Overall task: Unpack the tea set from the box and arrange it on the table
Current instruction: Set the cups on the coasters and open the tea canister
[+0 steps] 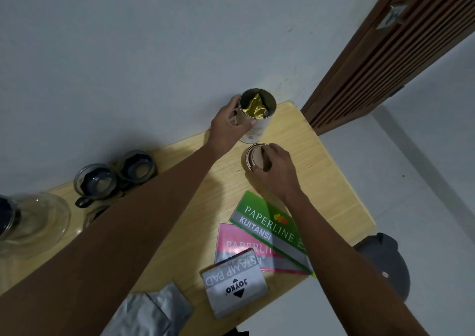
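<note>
Left hand (228, 124) w/ grip clamped round the open tea canister (257, 115), gold foil pouch (255, 108) inside; right hand (276, 171) grip closed on its lid (254, 158), just below on the counter (334, 186). Glass cups (115, 178) and glass teapot (33, 222) already out, well left of both grips. Box not visible, so looks mostly unpacked; arranging prob. remains.

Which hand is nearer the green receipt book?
Right. The right hand rests on the round lid, just beyond the green receipt book; the left hand holds the open tin, farther back.
</note>
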